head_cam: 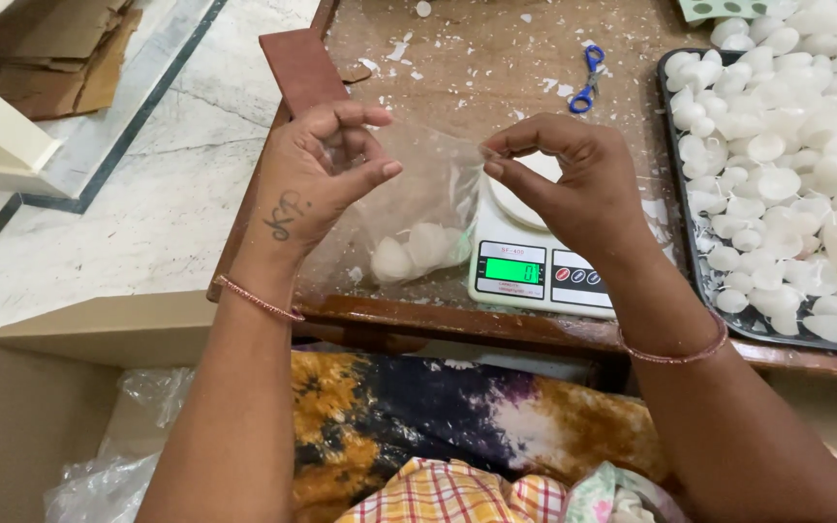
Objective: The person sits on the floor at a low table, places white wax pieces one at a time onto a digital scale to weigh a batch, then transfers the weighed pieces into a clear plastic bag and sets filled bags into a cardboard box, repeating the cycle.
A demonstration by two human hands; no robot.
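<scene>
Two hands hold a clear plastic bag (pixel 409 208) up over the front edge of a brown wooden worktop (pixel 457 68). The left hand (pixel 317 174) pinches the bag's top edge between thumb and fingertips, its other fingers curled loosely. The right hand (pixel 569 184) does the same at the opposite side of the mouth, thumb and forefinger closed on the thin film. Stretched between them, the bag hangs down, and a few white dome-shaped pieces (pixel 417 250) lie in its bottom, near the worktop's front edge. Each wrist carries a thin bangle.

Just behind the bag and partly under the right hand stands a small white digital kitchen scale (pixel 535 271) with a lit green display facing the person. To the right, a black tray (pixel 682 194) is heaped with many more white dome-shaped pieces of varying size, some translucent. Blue-handled scissors (pixel 586 79) lie farther back on the worktop, well apart from the hands, among scattered white scraps. A flat brown rectangular board (pixel 300 66) rests at the worktop's left rear edge.

Below the worktop, at the lower left, an open cardboard box (pixel 41 387) holds crumpled clear plastic (pixel 138 426). Patterned cloth in yellow, dark and checked colours covers the person's lap. Pale marble floor (pixel 147 194) with a dark inlaid strip runs along the left, and flattened cardboard lies at the top left corner.
</scene>
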